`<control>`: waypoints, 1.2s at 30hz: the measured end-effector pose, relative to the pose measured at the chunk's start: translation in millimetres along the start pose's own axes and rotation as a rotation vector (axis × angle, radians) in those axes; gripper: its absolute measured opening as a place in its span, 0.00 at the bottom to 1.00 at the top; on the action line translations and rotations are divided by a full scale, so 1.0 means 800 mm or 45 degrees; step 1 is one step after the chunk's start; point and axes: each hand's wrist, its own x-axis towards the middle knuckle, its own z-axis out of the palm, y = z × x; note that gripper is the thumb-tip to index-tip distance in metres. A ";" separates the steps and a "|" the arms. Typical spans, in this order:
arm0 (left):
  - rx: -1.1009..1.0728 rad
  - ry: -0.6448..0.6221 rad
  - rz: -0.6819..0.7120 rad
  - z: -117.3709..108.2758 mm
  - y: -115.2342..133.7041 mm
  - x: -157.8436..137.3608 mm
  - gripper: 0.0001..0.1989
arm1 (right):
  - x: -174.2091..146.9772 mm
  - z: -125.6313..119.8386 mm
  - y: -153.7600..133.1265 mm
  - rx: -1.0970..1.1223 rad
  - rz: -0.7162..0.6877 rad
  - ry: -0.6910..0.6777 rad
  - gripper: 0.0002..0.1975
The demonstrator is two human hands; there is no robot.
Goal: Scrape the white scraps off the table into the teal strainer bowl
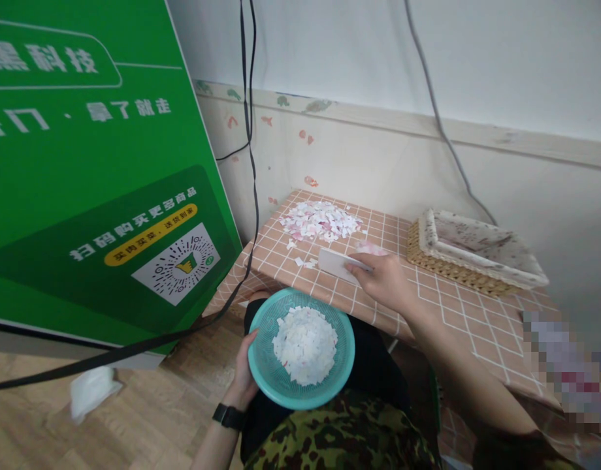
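Observation:
A teal plastic colander with a heap of small white paper scraps inside rests over my lap, below the table's front edge. My left hand grips its left rim. Over the checked tabletop, my right hand holds a flat white card, tilted with its lower edge near the table. A few loose scraps lie just left of the card. Farther back is a larger pile of white and pink paper scraps. Something pink shows behind my right hand, partly hidden.
A wicker basket with a cloth lining stands at the table's right. The brown checked tablecloth covers the table against the wall. A green machine panel stands left, with a black cable hanging before it. A white bag lies on the floor.

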 end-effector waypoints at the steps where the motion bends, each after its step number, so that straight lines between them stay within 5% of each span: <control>1: 0.003 0.000 0.005 0.000 0.000 0.000 0.08 | 0.000 0.002 -0.005 0.005 -0.013 -0.001 0.11; 9: 0.004 -0.028 0.030 0.006 0.001 -0.004 0.08 | -0.025 0.029 -0.024 -0.062 -0.154 -0.087 0.16; 16: 0.019 -0.036 0.010 0.002 -0.001 -0.001 0.10 | -0.023 0.019 0.002 -0.264 -0.019 0.057 0.14; 21: 0.002 -0.044 0.018 0.001 -0.001 0.001 0.10 | -0.033 0.026 -0.012 -0.051 -0.085 0.118 0.13; 26: -0.012 -0.001 0.003 0.001 0.001 -0.001 0.09 | -0.047 0.041 -0.029 0.032 -0.232 -0.037 0.15; 36: -0.009 -0.006 -0.009 0.006 0.002 -0.003 0.08 | -0.035 0.048 0.011 -0.168 -0.118 0.073 0.15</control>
